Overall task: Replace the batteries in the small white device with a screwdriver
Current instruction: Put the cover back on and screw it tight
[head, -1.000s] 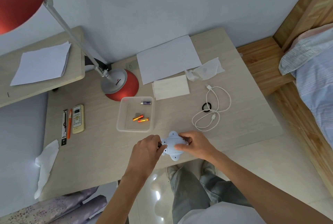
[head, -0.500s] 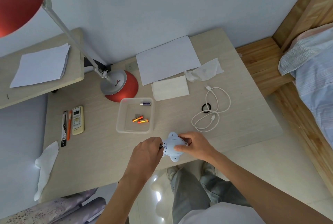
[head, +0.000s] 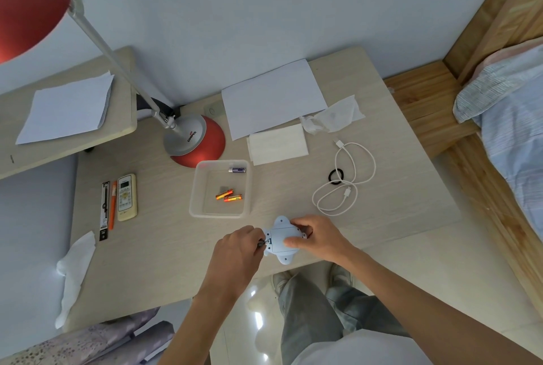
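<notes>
Left hand [head: 235, 253] clenched on screwdriver [head: 261, 243], tip at device [head: 281, 239] edge. Right hand [head: 316, 237] pinned device at desk [head: 164, 247] lip. Risk: tip slip, freed screw dropping floorward.

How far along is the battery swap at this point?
Early or midway; I cannot tell which. The left hand holds a small screwdriver at the white device's left edge, while the right hand steadies it on the desk. The cover looks closed. Three batteries lie in the clear tray; whether they are new or spent is unclear.
</notes>
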### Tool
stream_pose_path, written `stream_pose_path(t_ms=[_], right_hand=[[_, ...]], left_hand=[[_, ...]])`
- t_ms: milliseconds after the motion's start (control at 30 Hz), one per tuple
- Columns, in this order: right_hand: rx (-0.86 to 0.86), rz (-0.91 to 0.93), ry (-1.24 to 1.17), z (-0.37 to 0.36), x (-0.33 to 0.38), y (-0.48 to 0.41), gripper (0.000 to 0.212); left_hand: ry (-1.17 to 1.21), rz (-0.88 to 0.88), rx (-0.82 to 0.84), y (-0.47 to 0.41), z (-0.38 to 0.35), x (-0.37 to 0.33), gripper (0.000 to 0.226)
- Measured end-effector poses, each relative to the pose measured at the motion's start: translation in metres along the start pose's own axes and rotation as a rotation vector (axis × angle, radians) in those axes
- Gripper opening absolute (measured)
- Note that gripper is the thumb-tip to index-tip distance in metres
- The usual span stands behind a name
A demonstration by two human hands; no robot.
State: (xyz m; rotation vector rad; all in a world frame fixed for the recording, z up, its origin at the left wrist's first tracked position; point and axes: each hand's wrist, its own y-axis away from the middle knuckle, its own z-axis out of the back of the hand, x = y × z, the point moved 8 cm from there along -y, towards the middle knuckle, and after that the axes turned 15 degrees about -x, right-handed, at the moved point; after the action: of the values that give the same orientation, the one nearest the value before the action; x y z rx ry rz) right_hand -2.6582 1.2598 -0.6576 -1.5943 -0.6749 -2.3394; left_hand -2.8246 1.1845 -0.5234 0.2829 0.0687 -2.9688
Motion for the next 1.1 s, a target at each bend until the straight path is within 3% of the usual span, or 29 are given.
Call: stream_pose_path(t_ms=[200,467,533,700,933,1100], right_hand=[[0.004,-0.003,0.007,0.001,0.001,0.000,0.038],[0.010,-0.008,-0.002,0.001,0.003,0.001,0.039],[0.006,-0.006,0.003,0.001,0.001,0.001,0.042],[0.005,-0.003,0.015,0.002,-0.001,0.002,0.041],[0.008,-0.011,0.027,0.003,0.002,0.002,0.031],[0.016,-0.020,0.025,0.005,0.008,0.003,0.027]], left_hand=[[0.041,0.027,-0.067,-0.001,0.004,0.003,0.023],[0.287,0.148,-0.243,0.016,0.045,0.029,0.006],[0.325,0.197,-0.296,0.026,0.047,0.046,0.013],[0.363,0.431,-0.380,0.058,0.017,0.101,0.027],[0.594,0.943,-0.445,0.084,-0.051,0.136,0.016],[0.650,1.014,-0.433,0.080,-0.080,0.125,0.015]])
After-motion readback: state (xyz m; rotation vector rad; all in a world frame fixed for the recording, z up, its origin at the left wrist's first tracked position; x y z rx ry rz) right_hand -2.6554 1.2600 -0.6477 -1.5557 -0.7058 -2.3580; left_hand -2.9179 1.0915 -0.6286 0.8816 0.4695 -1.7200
